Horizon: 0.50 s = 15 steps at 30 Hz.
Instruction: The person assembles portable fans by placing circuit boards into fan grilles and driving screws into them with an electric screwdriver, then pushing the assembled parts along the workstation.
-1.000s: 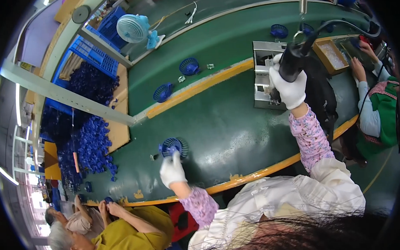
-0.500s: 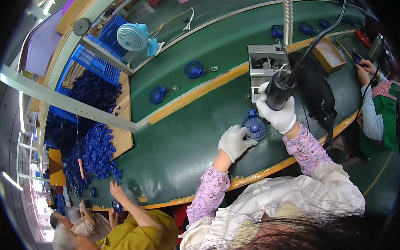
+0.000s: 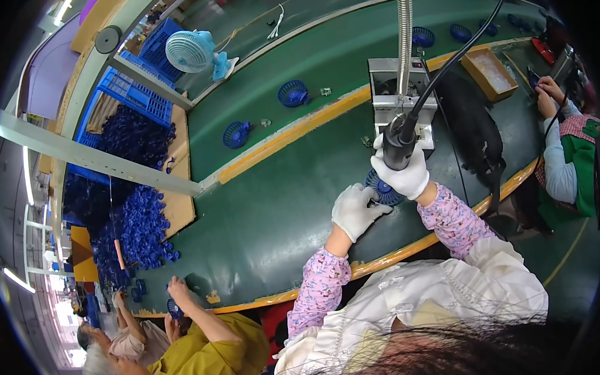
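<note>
One slotted blue fan housing [image 3: 384,190], likely light and stiff, suits a rim hold; the left hand [image 3: 358,212] meets its edge, grip unclear, the right hand [image 3: 408,175] clenching a black electric screwdriver [image 3: 398,146].

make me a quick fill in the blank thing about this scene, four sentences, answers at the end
1. The right hand grips a tool whose body is ____ in colour.
2. Like the right hand, the left hand is covered by a white ____.
3. The round slatted part by the left hand's fingertips is ____ in colour.
4. In the picture, the cardboard box stands to the ____ of the silver metal device.

Missing words: black; glove; blue; right
</note>
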### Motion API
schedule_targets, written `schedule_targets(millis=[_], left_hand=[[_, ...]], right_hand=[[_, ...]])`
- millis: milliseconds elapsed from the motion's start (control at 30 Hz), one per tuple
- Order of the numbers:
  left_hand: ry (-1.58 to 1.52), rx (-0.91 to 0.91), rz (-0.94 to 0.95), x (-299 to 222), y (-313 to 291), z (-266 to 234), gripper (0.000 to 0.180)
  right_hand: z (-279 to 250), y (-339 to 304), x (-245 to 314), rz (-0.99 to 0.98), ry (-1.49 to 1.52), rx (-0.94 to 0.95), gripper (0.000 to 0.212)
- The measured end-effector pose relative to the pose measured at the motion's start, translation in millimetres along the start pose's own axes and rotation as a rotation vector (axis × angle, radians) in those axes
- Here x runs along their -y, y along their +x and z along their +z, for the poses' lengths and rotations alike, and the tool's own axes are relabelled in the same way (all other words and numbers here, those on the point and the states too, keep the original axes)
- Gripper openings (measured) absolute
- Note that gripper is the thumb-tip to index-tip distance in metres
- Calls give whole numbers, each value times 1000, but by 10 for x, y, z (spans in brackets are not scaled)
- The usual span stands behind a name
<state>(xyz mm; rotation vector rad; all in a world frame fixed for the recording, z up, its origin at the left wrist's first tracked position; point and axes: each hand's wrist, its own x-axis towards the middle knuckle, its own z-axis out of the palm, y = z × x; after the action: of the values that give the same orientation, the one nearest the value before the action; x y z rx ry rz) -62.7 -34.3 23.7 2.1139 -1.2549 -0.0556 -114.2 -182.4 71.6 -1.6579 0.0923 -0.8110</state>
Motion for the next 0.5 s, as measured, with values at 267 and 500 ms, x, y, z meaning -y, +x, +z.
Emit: schedule_targets(millis=[267, 500], left_hand=[[17, -1, -7, -23, -1, 0, 29], [14, -47, 31, -4, -17, 46, 29]], right_hand=[[-17, -12, -17, -8, 44, -40, 27], [-171, 345, 319, -53, 170, -97, 25]])
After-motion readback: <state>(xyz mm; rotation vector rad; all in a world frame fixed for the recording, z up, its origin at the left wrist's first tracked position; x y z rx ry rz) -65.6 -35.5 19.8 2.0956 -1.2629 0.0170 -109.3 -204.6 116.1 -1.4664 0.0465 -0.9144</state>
